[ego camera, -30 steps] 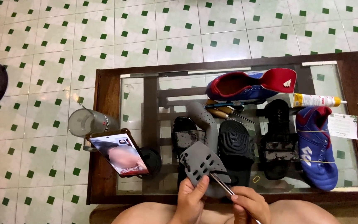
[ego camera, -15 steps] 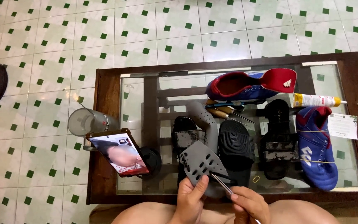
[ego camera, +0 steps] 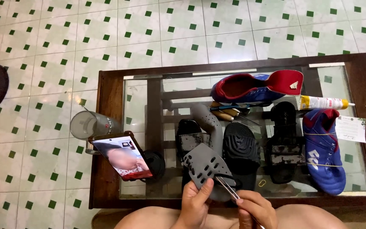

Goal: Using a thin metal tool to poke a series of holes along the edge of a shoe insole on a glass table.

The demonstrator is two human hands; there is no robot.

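My left hand [ego camera: 195, 203] grips a grey perforated sandal strap piece [ego camera: 206, 169] at the near edge of the glass table [ego camera: 106, 110]. My right hand [ego camera: 255, 210] holds a thin metal awl [ego camera: 227, 189], its tip resting against the grey piece near its lower edge. Just beyond lie a black sandal [ego camera: 191, 138], a grey sandal strap [ego camera: 208, 123] and an upturned black sole [ego camera: 241, 148].
Further back are a red-and-blue sports shoe [ego camera: 255, 87], another blue shoe [ego camera: 325, 152], a black sandal [ego camera: 285, 142], a glue tube [ego camera: 323, 102], wooden-handled tools [ego camera: 229, 112] and a paper card [ego camera: 351, 128]. At left stand a propped phone [ego camera: 123, 157] and a clear cup [ego camera: 90, 125].
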